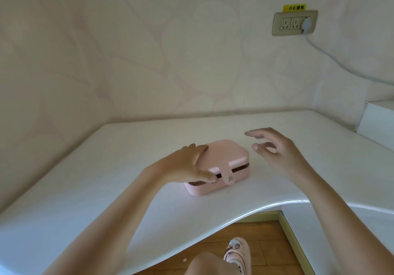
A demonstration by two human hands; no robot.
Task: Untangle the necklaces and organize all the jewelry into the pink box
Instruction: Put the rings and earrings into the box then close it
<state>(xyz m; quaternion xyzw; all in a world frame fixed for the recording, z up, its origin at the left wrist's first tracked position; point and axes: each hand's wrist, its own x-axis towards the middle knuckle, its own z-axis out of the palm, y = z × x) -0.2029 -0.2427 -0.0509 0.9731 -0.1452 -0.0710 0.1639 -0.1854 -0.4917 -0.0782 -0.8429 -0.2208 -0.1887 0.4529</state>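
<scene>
White desk (pixel 102 168), pink box (pixel 227 153), wall socket (pixel 295 22)

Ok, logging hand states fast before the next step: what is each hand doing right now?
Left hand: grips the pink box, thumb at its front seam.
Right hand: open, holding nothing, right of the box.

— What is the wall (pixel 149 50) like?
— Pale, with big soft leaf shapes; a socket (pixel 285 24) sits high on the right, with a yellow sticker (pixel 294 8) just above it; a white plug (pixel 307 23) is in it, and a grey cord (pixel 341 61) runs down to the right.
— And under it?
— A shiny white table (pixel 96 185) with a curvy front edge; the floor (pixel 266 238) below is brown wood.
</scene>
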